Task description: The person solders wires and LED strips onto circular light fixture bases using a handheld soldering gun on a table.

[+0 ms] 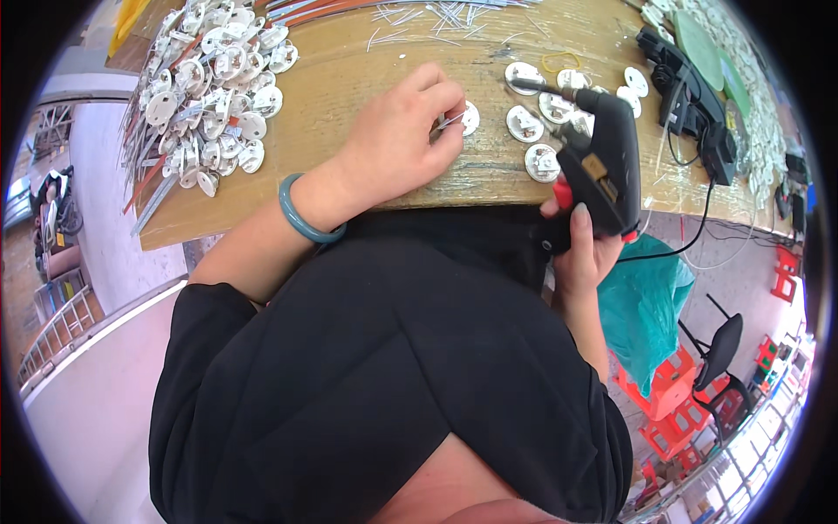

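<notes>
Near the middle of the table's front edge, my left hand (403, 135) is closed in a pinch on a thin pale wire (450, 120). Just right of its fingertips lies a white round disc (471, 119), partly hidden by the hand. My right hand (588, 253) grips a black pistol-shaped soldering gun (618, 140) with a red trigger. Its long dark tip points left, over another white disc (524, 73). Several more white discs with small metal parts, such as this disc (525, 125), lie under and around the tool.
A heap of white discs (223, 96) mixed with wires covers the table's left end. Loose wires (445, 16) lie at the back. At right are a black corded device (685, 96), a cable (705, 210) and more white pieces. Below hangs a green plastic bag (642, 306) beside red stools (668, 384).
</notes>
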A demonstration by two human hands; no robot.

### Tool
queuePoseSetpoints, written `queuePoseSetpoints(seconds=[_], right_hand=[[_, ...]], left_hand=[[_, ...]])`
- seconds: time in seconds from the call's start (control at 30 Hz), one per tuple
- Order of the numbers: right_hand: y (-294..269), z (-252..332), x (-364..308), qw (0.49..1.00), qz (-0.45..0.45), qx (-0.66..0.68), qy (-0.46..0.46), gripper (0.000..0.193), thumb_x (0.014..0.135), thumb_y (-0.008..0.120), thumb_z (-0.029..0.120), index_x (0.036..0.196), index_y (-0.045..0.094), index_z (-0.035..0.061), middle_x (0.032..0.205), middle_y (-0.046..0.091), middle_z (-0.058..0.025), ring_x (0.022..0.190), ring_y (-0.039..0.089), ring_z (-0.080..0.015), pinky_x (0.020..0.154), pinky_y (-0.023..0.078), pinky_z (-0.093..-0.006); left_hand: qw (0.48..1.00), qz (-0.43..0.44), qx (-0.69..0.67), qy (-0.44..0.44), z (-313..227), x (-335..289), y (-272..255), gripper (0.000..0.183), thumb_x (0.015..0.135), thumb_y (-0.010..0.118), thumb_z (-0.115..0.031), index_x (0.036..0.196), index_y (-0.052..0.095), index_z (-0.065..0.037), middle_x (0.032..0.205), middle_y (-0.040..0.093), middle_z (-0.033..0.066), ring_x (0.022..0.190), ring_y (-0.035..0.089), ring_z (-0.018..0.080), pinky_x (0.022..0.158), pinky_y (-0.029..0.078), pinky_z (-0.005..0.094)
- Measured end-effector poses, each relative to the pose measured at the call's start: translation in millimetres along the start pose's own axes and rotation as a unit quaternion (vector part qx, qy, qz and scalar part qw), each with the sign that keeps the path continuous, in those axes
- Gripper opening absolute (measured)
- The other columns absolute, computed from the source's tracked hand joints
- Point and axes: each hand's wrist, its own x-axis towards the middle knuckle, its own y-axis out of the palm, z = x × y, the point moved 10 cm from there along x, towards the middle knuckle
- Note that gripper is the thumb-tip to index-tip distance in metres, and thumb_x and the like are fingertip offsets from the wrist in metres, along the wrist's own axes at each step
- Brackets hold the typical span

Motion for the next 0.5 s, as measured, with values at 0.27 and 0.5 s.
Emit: queuePoseSetpoints(seconds=[0.27, 0.5], right_hand=[[-14, -5, -11, 0.995, 0.051, -0.081, 0.000, 0.046, 0.084, 0.065, -0.001, 0.124, 0.043, -0.0037, 0.103, 0.061, -0.0139, 0.082, 0.063, -0.0156, 0.076, 0.051, -0.0271], [-18, -13, -14, 0.989, 0.078, -0.124, -0.020, 0.043, 0.083, 0.067, 0.000, 0.121, 0.047, -0.0030, 0.106, 0.060, -0.0120, 0.092, 0.060, -0.0158, 0.084, 0.047, -0.0292]], left_hand=[[0.999, 0.011, -0.045, -0.014, 5, 0, 4, 0.009, 0.078, 0.060, -0.012, 0.083, 0.059, -0.004, 0.087, 0.054, 0.0095, 0.071, 0.059, 0.0263, 0.064, 0.049, 0.0376], [0.998, 0.010, -0.055, -0.010, 3, -1, 5, 0.009, 0.077, 0.061, -0.011, 0.082, 0.058, -0.004, 0.086, 0.053, 0.0084, 0.069, 0.059, 0.0235, 0.062, 0.048, 0.0356]])
